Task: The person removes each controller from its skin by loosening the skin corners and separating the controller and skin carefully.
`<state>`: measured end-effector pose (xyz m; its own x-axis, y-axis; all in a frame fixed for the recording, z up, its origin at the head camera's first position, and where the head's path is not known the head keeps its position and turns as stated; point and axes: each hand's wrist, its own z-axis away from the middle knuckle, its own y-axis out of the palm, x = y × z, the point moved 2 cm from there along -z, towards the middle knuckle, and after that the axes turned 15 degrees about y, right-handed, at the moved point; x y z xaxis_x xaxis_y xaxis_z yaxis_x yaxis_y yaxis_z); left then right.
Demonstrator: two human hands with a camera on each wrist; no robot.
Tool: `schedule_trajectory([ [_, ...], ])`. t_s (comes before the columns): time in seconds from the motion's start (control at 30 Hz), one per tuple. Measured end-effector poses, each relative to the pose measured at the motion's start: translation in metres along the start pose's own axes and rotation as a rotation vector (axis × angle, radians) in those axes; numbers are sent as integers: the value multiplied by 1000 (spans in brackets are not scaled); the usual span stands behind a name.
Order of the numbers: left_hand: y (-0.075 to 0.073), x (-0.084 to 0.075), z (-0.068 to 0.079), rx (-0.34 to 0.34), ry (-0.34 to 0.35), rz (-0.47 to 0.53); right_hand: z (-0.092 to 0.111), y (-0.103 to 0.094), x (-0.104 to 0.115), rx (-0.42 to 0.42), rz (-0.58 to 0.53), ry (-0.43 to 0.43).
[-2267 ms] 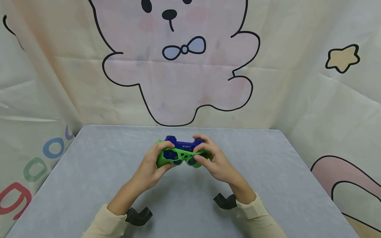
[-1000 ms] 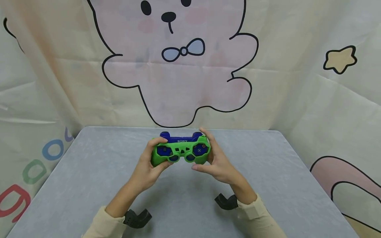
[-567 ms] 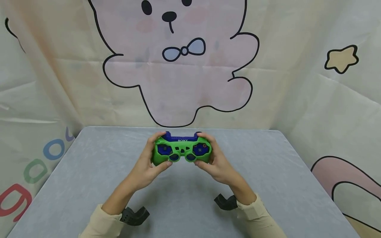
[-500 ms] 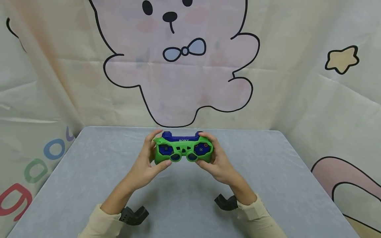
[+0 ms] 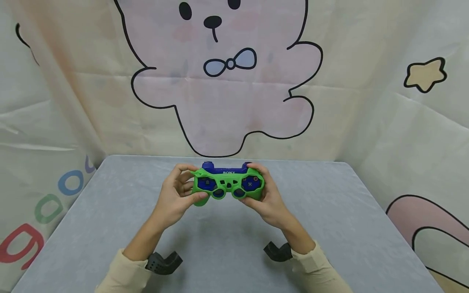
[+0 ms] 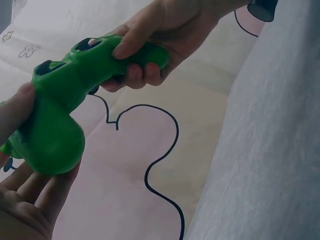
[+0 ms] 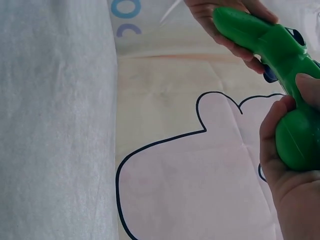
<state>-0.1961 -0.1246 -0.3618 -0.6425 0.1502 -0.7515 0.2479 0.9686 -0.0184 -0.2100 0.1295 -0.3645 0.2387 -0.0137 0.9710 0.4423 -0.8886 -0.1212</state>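
A blue game controller (image 5: 220, 170) marked SONY is wrapped in a green silicone cover (image 5: 229, 180), held up over the table with its face toward the head camera. My right hand (image 5: 269, 203) grips the right handle, thumb on the lower front and index finger at the top shoulder. At the other end, my left hand (image 5: 175, 199) holds the left side, its thumb on the front low down and its index fingertip at the cover's upper left corner. That corner juts outward from the controller. In the left wrist view, the left fingers (image 6: 42, 192) lie under the green handle.
A grey cloth-covered table (image 5: 234, 252) lies beneath the hands. Behind it hangs a printed curtain (image 5: 227, 106) with a cartoon bear, and more curtain closes both sides. Black wrist mounts (image 5: 164, 263) stick out from the cream sleeves (image 5: 122, 272).
The green cover now lies over the controller's right side, where the right fingers were pulling at it. The right hand has settled round that handle. The left hand has shifted outward on the left side.
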Motion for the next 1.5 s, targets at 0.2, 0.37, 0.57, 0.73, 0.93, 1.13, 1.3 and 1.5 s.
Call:
schedule_trajectory([
  [0.2,-4,0,0,83,-79,24,1,1,0,25,16,-3],
  [0.37,-6,-1,0,115,-111,36,1,1,-2,37,22,-6],
  [0.57,-10,0,0,116,-105,174,0,-3,-3,21,12,7],
  [0.73,-13,7,1,144,-148,177,0,-7,-2,-25,2,12],
  [0.93,-17,7,0,175,-167,183,-2,-8,-4,13,24,-29],
  [1.13,-15,5,-3,233,-158,220,-4,-18,-10,21,26,-45],
  [1.3,-8,4,-3,220,-122,174,-2,-26,-9,0,16,-29],
  [1.5,-3,-4,-2,125,0,-32,-1,-18,0,17,51,-5],
])
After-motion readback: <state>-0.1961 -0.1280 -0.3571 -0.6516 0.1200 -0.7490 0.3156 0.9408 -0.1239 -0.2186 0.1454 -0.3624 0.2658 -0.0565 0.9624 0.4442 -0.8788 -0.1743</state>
